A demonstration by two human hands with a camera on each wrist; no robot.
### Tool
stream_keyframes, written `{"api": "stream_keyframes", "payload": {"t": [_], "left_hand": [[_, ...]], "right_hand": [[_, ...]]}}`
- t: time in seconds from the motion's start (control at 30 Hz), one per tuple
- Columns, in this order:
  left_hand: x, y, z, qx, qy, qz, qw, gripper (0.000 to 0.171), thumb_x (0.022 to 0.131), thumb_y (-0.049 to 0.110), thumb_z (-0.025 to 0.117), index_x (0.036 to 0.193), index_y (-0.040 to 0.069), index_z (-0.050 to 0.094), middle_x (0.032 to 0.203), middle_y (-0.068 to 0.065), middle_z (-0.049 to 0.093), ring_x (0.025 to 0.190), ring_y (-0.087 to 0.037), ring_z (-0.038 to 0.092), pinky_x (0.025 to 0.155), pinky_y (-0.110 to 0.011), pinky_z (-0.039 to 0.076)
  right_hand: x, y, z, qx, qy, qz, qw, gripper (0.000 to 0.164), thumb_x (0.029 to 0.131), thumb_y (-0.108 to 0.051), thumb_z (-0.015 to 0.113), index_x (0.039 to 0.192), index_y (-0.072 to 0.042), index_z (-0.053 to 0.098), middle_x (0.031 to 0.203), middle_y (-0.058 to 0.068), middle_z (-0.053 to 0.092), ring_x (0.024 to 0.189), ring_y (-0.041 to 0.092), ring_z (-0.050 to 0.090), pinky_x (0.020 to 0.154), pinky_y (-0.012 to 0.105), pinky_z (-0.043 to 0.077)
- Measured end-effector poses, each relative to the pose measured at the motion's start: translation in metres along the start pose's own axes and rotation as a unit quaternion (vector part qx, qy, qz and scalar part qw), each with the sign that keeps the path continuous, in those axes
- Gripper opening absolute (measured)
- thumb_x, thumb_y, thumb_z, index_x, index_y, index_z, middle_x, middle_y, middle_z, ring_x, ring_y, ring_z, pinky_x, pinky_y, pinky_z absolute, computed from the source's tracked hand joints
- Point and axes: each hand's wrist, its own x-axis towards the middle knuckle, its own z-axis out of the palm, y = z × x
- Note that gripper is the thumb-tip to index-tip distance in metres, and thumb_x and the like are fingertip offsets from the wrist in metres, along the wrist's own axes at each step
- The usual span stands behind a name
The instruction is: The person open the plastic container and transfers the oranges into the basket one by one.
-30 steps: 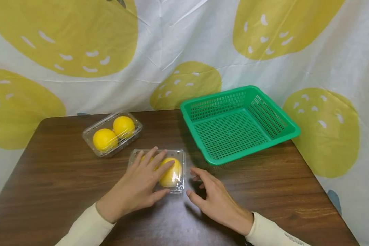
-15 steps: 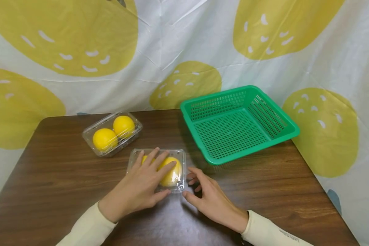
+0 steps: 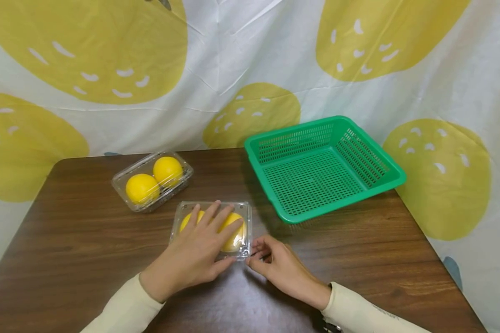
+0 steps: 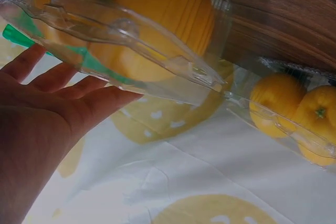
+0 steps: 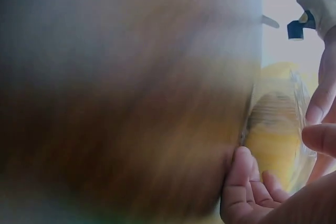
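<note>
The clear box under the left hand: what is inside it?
Two yellow fruits show through the clear box; in the head view, the left hand hides parts of both.

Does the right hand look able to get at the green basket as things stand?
Likely yes: only bare tabletop lies between the right hand and the green basket, though that hand is beside the nearer clear container.
</note>
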Motion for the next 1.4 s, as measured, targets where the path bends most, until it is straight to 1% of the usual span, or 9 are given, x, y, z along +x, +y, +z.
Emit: {"api": "stream_keyframes", "payload": {"t": [0.1,0.2,0.27,0.37,0.53,0.67,0.87,1.17,1.4], "left_hand": [[0.002,0.002,0.001,0.0,0.003,0.006,1.0,0.071,0.094,0.045,0.085,0.155,0.02,0.058,0.165,-0.019,0.049,0.149,-0.054,0.047,0.117,-0.083,0.04],[0.004,0.003,0.001,0.004,0.0,0.008,1.0,0.066,0.095,0.046,0.084,0.153,0.023,0.061,0.163,-0.019,0.051,0.148,-0.054,0.048,0.115,-0.084,0.041],[0.004,0.004,0.001,0.008,-0.003,0.006,0.9999,0.063,0.096,0.046,0.083,0.153,0.026,0.063,0.163,-0.019,0.052,0.149,-0.054,0.048,0.115,-0.084,0.041],[0.005,0.005,0.002,0.01,-0.002,0.003,0.9999,0.062,0.097,0.047,0.082,0.153,0.027,0.063,0.163,-0.019,0.052,0.149,-0.054,0.047,0.114,-0.085,0.04],[0.007,0.006,0.003,0.004,-0.002,-0.001,1.0,0.059,0.099,0.046,0.08,0.152,0.026,0.064,0.163,-0.019,0.051,0.149,-0.054,0.047,0.114,-0.086,0.04],[0.008,0.007,0.002,0.002,-0.005,-0.006,1.0,0.058,0.099,0.046,0.08,0.152,0.025,0.065,0.163,-0.019,0.052,0.149,-0.054,0.047,0.113,-0.086,0.04],[0.011,0.01,0.002,0.0,0.0,-0.011,0.9999,0.056,0.1,0.048,0.079,0.147,0.023,0.065,0.161,-0.021,0.053,0.146,-0.056,0.049,0.112,-0.087,0.041],[0.016,0.014,0.002,0.037,-0.014,0.003,0.9992,0.059,0.1,0.051,0.078,0.148,0.018,0.063,0.159,-0.023,0.054,0.145,-0.055,0.051,0.112,-0.082,0.045],[0.017,0.016,0.006,0.036,0.003,0.014,0.9992,0.048,0.1,0.043,0.079,0.145,0.028,0.069,0.157,-0.025,0.053,0.143,-0.057,0.049,0.107,-0.084,0.048]], "right_hand": [[0.0,-0.001,0.001,0.034,-0.01,0.022,0.999,0.022,0.099,-0.02,0.079,0.11,-0.002,0.072,0.093,0.003,0.075,0.082,0.014,0.068,0.069,0.024,0.059],[0.0,0.0,0.004,0.106,-0.023,0.028,0.994,0.019,0.101,-0.013,0.076,0.107,0.004,0.071,0.087,0.009,0.075,0.071,0.014,0.067,0.06,0.024,0.059],[0.0,0.001,0.007,0.163,-0.03,0.037,0.985,0.018,0.103,-0.008,0.074,0.107,0.009,0.069,0.085,0.013,0.075,0.067,0.015,0.066,0.056,0.024,0.06],[-0.003,0.002,0.011,0.231,-0.033,0.054,0.971,0.021,0.105,-0.006,0.07,0.11,0.014,0.067,0.089,0.014,0.075,0.071,0.014,0.068,0.058,0.022,0.06],[-0.006,0.003,0.018,0.301,-0.038,0.07,0.95,0.024,0.111,-0.006,0.063,0.114,0.018,0.063,0.094,0.008,0.074,0.076,0.012,0.069,0.062,0.021,0.06],[-0.008,0.002,0.024,0.329,-0.037,0.074,0.941,0.026,0.113,-0.009,0.058,0.113,0.017,0.062,0.092,0.005,0.072,0.075,0.011,0.068,0.062,0.021,0.06],[-0.008,0.001,0.028,0.333,-0.023,0.081,0.939,0.026,0.112,-0.009,0.056,0.11,0.016,0.063,0.089,0.005,0.071,0.072,0.012,0.067,0.061,0.021,0.059],[-0.007,0.003,0.024,0.356,0.002,0.105,0.928,0.013,0.107,-0.008,0.066,0.109,0.005,0.068,0.087,0.003,0.071,0.071,0.011,0.066,0.06,0.02,0.058],[-0.006,0.004,0.025,0.368,0.017,0.107,0.924,0.013,0.107,-0.009,0.063,0.105,0.003,0.067,0.085,0.003,0.067,0.07,0.012,0.063,0.059,0.021,0.055]]}}
